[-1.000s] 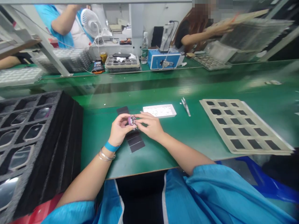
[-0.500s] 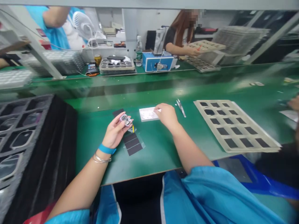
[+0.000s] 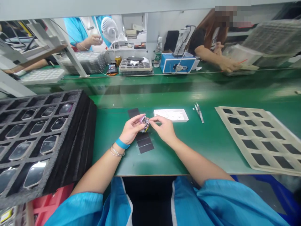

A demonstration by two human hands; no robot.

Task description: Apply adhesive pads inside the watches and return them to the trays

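My left hand (image 3: pixel 132 128) is closed around a small open smartwatch case (image 3: pixel 145 121) with electronic parts showing inside and a purplish edge. My right hand (image 3: pixel 164 128) is pinched at the right side of that case; whatever lies between its fingertips is too small to make out. Just behind the right hand lies a shallow white tray (image 3: pixel 182 116) with tiny pieces scattered in it. Beneath the hands, black rectangular strips (image 3: pixel 145 144) on clear film rest on the green table (image 3: pixel 174 160). A pair of tweezers (image 3: pixel 199 113) lies right of the white tray.
At left, stacked black foam trays (image 3: pixel 70 125) hold rounded-square cases in compartments. A beige tray (image 3: pixel 244 125) with black-bottomed pockets sits at right. Across the bench stand a blue machine (image 3: pixel 176 62), a water bottle (image 3: pixel 158 51) and a white fan (image 3: pixel 109 28). Two people work there.
My right hand has left the white tray and come to the smartwatch case in my left hand. The view has turned left, and a co-worker across has lowered a tray.
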